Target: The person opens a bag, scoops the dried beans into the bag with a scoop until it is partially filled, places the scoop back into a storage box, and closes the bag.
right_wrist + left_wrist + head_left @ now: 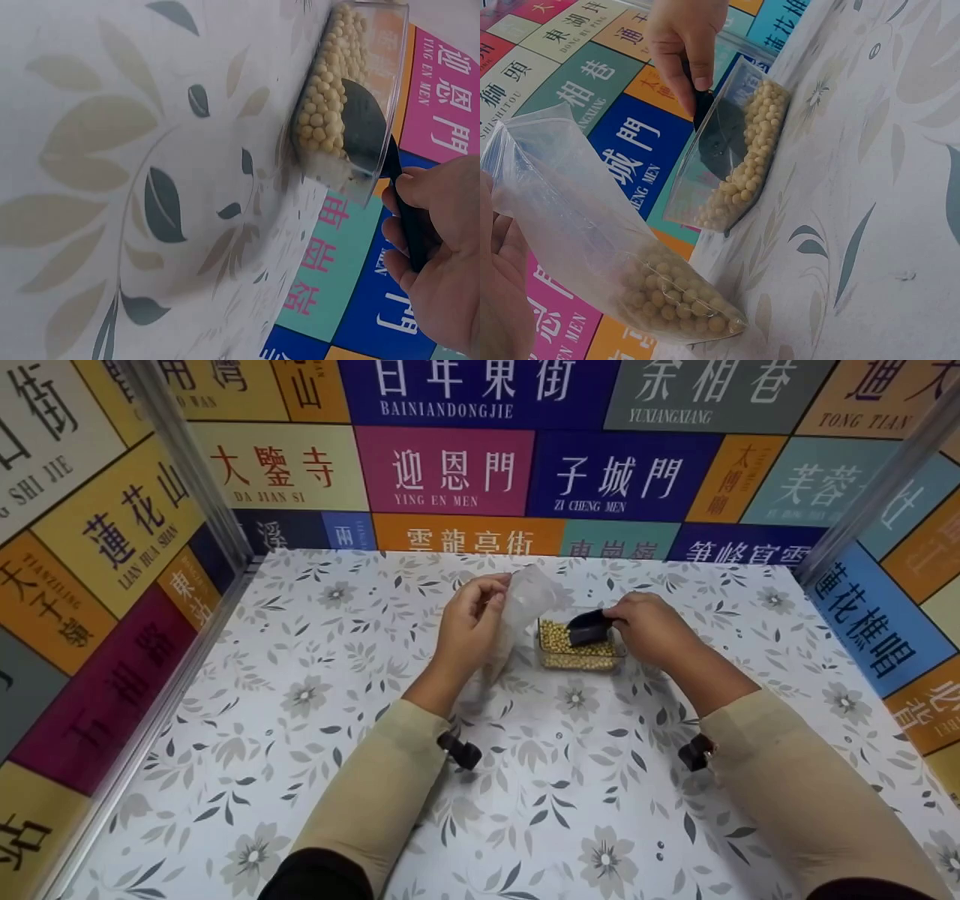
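My left hand point(472, 619) grips the top of a clear plastic bag point(577, 195), which hangs with round yellow soybeans point(675, 300) in its bottom corner. Just right of the bag stands a clear rectangular container point(541, 649), partly filled with soybeans point(555, 636). In my right hand point(649, 630) is the handle of a black scoop point(589, 628). The scoop's head is inside the container, down among the beans, as the right wrist view shows through the clear wall. Whether beans lie in the scoop I cannot tell.
A white tabletop with a grey leaf and flower print point(540, 787) lies under everything. Panels of coloured signs point(450, 472) rise behind it and on both sides, with metal posts point(202, 472) at the corners.
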